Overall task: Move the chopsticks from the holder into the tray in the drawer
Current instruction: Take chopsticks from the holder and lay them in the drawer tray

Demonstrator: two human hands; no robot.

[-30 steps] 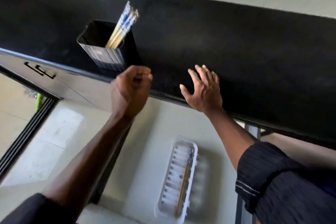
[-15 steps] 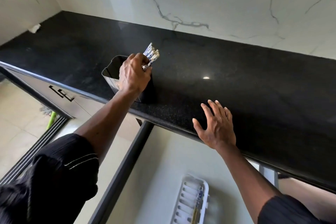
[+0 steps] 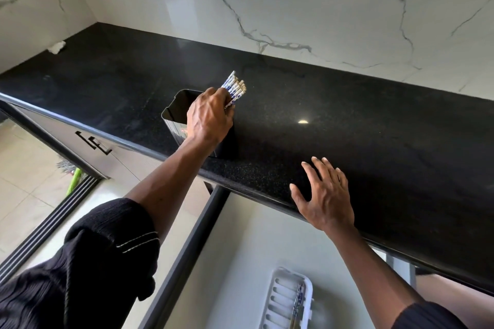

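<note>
The left hand (image 3: 208, 117) hides much of the black holder (image 3: 176, 109) at centre-left of the frame; its fingers are wrapped around a bundle of blue-and-white chopsticks (image 3: 235, 87), whose patterned ends fan out above the knuckles. The lower lengths of the sticks are covered by the hand and the holder wall, so how deep they sit cannot be told. The holder stands near the front edge of the black speckled countertop (image 3: 347, 120).

The right hand (image 3: 324, 195) lies at lower centre-right, fingers spread and flat on the counter's front edge — holding nothing.

At the bottom edge of the frame a white ribbed tray (image 3: 280, 294) lies on the pale floor of the open drawer (image 3: 240, 248); its lower part is cut off. At least 1 chopstick with a blue patterned end (image 3: 298, 302) lies in it — the exact count is hard to make out.

Behind the counter rises a white marble-veined wall (image 3: 294, 2). A crumpled white scrap (image 3: 56, 47) sits at the counter's far upper-left corner. At the left edge, pale floor tiles and a green object (image 3: 73, 180), only partly visible, show below the cabinet front.
</note>
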